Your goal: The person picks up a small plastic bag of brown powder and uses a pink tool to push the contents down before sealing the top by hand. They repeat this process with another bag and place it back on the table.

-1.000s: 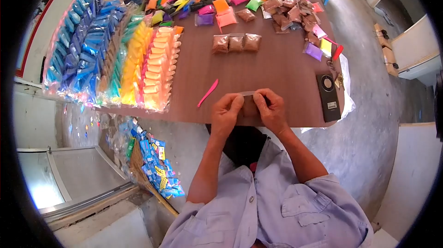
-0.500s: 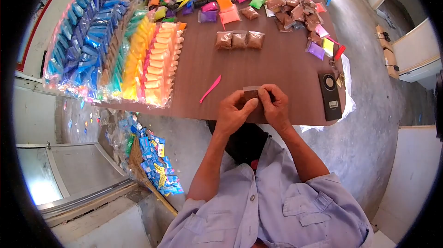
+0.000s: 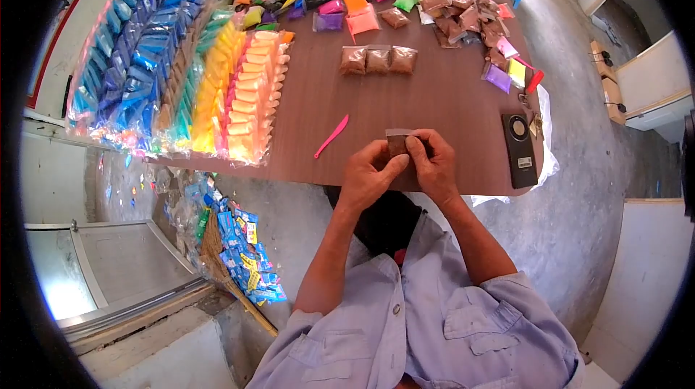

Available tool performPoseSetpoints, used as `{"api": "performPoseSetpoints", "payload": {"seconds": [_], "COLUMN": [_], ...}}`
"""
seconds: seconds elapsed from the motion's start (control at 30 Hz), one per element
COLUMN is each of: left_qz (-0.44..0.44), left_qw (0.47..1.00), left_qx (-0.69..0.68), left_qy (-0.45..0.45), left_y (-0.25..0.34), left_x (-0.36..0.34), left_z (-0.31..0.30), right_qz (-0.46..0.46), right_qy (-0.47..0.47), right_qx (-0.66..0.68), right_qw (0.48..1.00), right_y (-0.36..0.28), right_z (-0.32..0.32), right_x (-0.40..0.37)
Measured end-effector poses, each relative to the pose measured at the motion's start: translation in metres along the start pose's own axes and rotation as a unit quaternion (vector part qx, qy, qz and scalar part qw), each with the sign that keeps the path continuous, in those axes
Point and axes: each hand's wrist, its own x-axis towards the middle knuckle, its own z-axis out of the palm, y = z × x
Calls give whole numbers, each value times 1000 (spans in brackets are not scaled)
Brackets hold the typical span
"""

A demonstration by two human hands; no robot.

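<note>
Between my two hands, just above the near table edge, is a small clear packet with brown filling [image 3: 397, 144]. My left hand [image 3: 371, 174] grips its left side, with the thumb across the front. Its right side is pinched by my right hand [image 3: 432, 166], thumb on top. The packet's pale upper edge sticks up past my fingers; its lower part is hidden. Farther up the table, three brown packets [image 3: 378, 61] lie side by side in a row. A pink plastic knife [image 3: 331, 137] rests to the left of my hands.
Long clear bags of blue, yellow and orange packets [image 3: 250, 92] line the table's left side. Loose colourful packets [image 3: 355, 1] and a pile of brown packets [image 3: 467, 16] cover the far end. A black phone-like device [image 3: 519, 150] and keys [image 3: 536, 124] lie at the right edge.
The brown packet shows a little more above my fingers than before. Both hands keep their grip, and the things on the table stay in place.
</note>
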Motion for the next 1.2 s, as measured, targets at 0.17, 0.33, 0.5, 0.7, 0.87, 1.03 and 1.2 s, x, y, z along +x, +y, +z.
{"api": "performPoseSetpoints", "payload": {"seconds": [0.17, 0.33, 0.5, 0.7, 0.87, 1.03, 1.2], "left_qz": [-35, -39, 7, -36, -20, -29, -21], "left_qw": [999, 999, 1000, 998, 1000, 999, 999], "left_qx": [-12, -12, -4, -38, -13, -19, -47], "left_qy": [-9, -14, -10, -20, -19, 0, 7], "left_y": [-3, -2, -1, -3, -1, -9, -12], "left_x": [2, 2, 1, 3, 0, 1, 1], "left_z": [-1, -6, -2, -4, -5, -4, -5], "right_qz": [7, 15, 16, 45, 17, 52, 47], "right_qy": [-7, -29, 0, -7, -10, 11, -12], "right_qx": [-15, -17, 24, 3, 8, 21, 18], "right_qw": [1000, 999, 1000, 999, 1000, 998, 999], "right_y": [-6, -8, 8, 0, 5, -1, 0], "right_z": [0, 0, 0, 0, 0, -1, -1], "right_x": [0, -1, -1, -1, -2, -1, -1]}}
